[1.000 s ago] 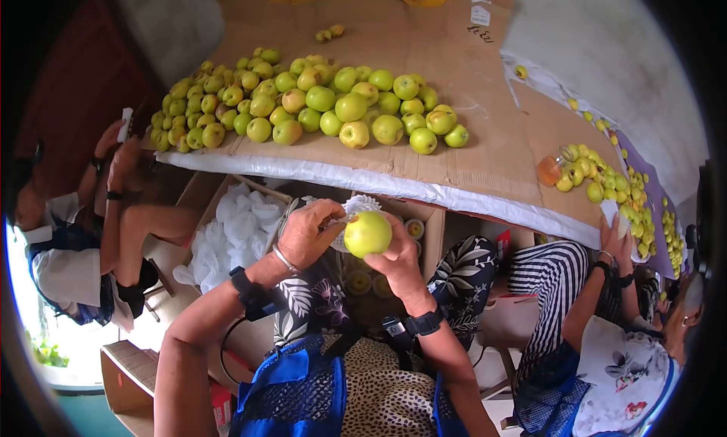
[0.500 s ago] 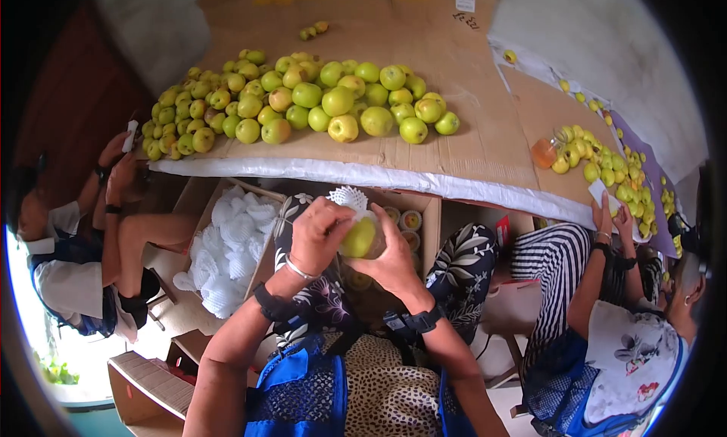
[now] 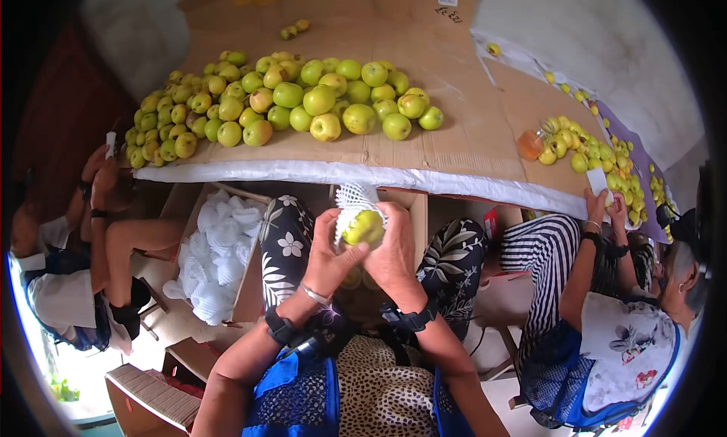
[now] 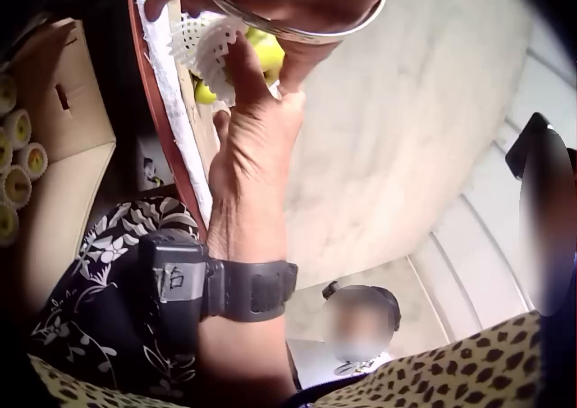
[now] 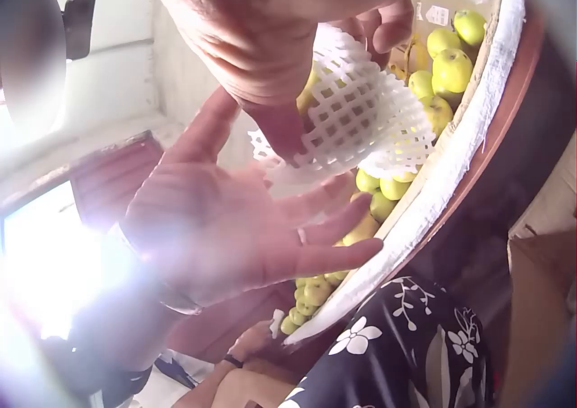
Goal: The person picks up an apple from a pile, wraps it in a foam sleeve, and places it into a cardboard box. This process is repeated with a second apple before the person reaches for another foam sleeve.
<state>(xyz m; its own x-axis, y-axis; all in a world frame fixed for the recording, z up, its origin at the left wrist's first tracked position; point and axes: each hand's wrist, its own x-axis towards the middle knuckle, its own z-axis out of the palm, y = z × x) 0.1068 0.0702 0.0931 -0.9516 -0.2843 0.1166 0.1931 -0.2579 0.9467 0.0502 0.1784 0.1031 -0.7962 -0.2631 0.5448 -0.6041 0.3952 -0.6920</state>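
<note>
Measured from the table edge, a seated person is at far left below it, then a box of white nets. On the table top, beyond the edge, lies a heap of apples. Just below the middle of the edge, the left hand has its fingers spread open, palm against the netted apple. The right hand grips that apple, fingers and thumb curled round it and its net, which stands up toward the edge. Farther right, below the edge, another person sits with hands raised to a second apple pile.
</note>
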